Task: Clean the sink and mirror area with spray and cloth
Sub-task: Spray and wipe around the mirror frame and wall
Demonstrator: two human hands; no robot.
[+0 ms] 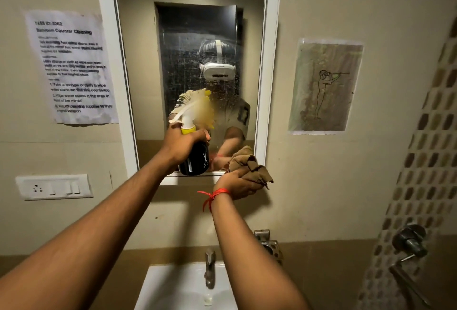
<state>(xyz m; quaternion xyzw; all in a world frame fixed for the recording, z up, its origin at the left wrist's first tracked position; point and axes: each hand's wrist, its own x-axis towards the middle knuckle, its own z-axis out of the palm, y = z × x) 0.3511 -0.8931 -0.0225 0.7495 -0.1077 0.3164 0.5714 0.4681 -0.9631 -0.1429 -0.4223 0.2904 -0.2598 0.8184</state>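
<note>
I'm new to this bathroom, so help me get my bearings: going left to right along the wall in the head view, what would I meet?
Printed instruction sheet → white-framed mirror → taped-up drawing of a standing figure → mosaic tile strip.

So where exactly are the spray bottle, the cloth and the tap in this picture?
spray bottle (196, 158): head view, on its dark body below the gripping hand.
cloth (249, 165): head view, on the bunched brown fabric above the hand.
tap (209, 269): head view, on its metal spout over the sink.
</note>
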